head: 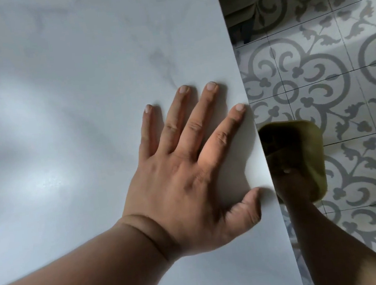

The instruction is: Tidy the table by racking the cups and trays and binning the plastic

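Lying flat on the worktop point(80, 84), the left hand point(187, 182) has fingers point(203, 121) apart. The right hand point(291, 184) grips the green tray point(310, 141) below the edge; a weak hold may drop it on the floor point(338, 64).

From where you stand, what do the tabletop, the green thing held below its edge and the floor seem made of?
The tabletop: likely marble or marble-look laminate, smooth, semi-gloss; white with faint grey veins and glare. The green tray in the right hand: probably matte plastic, given rounded corners and even olive colour, though blurred. The floor: ceramic or cement tiles, grey scrollwork, thin joint lines.
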The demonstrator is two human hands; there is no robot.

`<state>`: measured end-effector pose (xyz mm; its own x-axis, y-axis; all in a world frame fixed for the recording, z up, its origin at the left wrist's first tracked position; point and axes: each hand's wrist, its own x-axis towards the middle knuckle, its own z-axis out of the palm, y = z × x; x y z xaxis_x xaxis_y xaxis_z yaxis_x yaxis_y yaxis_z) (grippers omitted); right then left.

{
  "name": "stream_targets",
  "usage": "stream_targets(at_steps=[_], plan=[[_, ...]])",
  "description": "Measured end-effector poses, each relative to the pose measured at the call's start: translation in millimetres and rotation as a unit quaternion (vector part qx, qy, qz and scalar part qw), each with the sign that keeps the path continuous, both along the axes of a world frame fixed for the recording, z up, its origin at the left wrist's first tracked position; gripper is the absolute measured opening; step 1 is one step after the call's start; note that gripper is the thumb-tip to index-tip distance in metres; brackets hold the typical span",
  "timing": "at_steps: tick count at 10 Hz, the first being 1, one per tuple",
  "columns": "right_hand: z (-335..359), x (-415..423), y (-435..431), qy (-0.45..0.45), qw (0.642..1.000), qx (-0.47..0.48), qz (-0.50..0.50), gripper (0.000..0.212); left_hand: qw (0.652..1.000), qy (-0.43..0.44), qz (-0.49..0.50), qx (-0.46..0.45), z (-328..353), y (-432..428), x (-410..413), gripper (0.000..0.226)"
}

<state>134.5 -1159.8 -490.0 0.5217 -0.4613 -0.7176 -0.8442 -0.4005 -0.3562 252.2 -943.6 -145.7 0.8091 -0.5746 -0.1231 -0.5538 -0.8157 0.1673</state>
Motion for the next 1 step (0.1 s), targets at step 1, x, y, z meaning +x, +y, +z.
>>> stream_targets(at_steps=[1], plan=[[17.1, -3.3, -4.2, 0.051, 0.997, 0.047, -0.034, 0.027, 1.0, 0.006, 0.005, 0.004, 2.3, -1.8, 0.3, 0.101]])
